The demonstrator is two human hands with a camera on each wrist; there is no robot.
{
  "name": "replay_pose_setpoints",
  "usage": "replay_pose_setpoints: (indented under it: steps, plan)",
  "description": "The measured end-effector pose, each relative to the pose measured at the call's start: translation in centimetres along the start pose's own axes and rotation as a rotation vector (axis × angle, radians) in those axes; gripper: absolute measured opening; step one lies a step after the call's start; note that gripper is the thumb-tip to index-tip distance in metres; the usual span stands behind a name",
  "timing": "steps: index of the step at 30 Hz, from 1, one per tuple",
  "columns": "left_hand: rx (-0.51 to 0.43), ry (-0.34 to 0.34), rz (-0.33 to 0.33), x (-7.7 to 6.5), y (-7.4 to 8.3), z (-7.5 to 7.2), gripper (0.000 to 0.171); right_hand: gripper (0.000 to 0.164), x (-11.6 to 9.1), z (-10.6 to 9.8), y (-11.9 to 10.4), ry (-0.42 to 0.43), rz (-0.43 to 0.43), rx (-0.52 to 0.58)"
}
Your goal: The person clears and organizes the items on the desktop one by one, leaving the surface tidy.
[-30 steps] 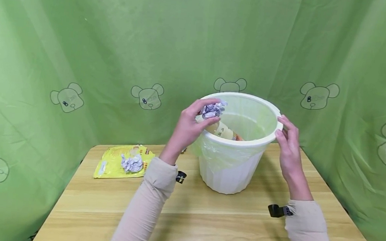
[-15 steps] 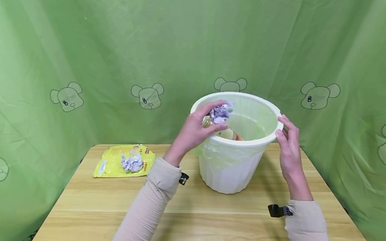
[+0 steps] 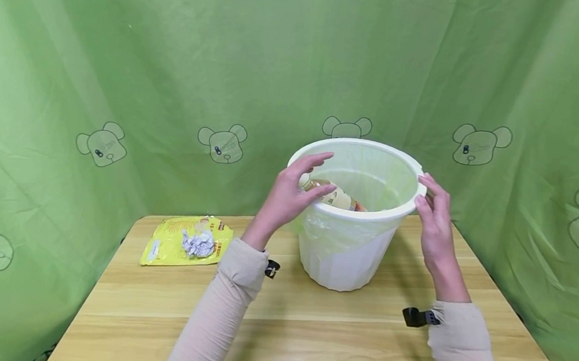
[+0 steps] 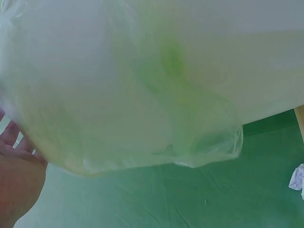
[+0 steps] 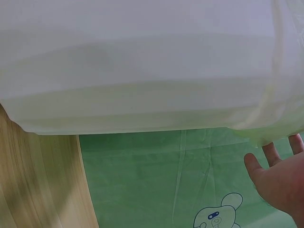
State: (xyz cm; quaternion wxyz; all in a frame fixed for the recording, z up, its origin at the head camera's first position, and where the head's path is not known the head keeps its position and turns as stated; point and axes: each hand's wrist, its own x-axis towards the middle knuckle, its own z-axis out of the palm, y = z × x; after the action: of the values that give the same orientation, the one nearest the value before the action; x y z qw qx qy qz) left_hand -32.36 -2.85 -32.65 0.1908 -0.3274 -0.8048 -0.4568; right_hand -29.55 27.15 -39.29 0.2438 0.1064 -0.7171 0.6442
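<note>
Fingers (image 3: pixel 311 163) spread, your left hand (image 3: pixel 287 195) hovers at the bin (image 3: pixel 340 268); your right hand (image 3: pixel 435 226) pinches its rim (image 3: pixel 364 215). Inside, just beside your left fingers, a bottle (image 3: pixel 337 198) tilts in the liner (image 3: pixel 388 185).

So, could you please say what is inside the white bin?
A greenish liner and a labelled bottle, partly covered by the left hand. The near wall of the white bin hides the bottom and anything there.

Bottle (image 3: pixel 341 199) pt. hidden bhnd bin rim (image 3: pixel 359 215).
</note>
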Motion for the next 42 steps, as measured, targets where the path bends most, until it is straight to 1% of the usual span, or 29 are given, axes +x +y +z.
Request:
replay_pose_setpoints:
  steps: [6,10,15,20,25,30,35,39,42]
  plan:
    - [0.012,0.032,-0.034,-0.2,-0.3,-0.7,0.065,0.048,-0.1,0.0,-0.1,0.004,0.001,0.007]
    - [0.006,0.055,-0.058,-0.5,-0.8,-1.2,0.061,0.048,-0.1,-0.1,-0.1,0.003,0.006,0.004]
    - [-0.035,0.079,-0.08,-1.1,-2.0,-2.0,0.053,0.048,-0.3,-0.4,-0.2,0.02,0.013,-0.022]
    - [-0.054,0.129,-0.121,-2.2,-3.9,-3.2,0.049,0.048,-0.2,-0.4,-0.2,0.015,0.01,-0.019]
    - [-0.024,0.164,-0.178,-3.8,-6.5,-4.4,0.049,0.048,-0.2,-0.3,-0.2,0.01,0.008,-0.013]
    - [0.026,0.174,-0.271,-5.8,-9.3,-5.9,0.052,0.048,-0.1,-0.2,-0.2,0.006,0.011,-0.019]
    - [0.074,0.168,-0.374,-8.1,-12.2,-7.6,0.057,0.048,-0.1,-0.1,-0.2,0.0,0.009,-0.026]
    - [0.13,0.148,-0.421,-10.3,-14.3,-8.5,0.06,0.048,-0.1,0.0,-0.3,-0.001,0.008,-0.031]
    - [0.167,0.118,-0.45,-11.7,-15.4,-9.1,0.063,0.048,-0.1,0.0,-0.3,-0.002,0.008,-0.038]
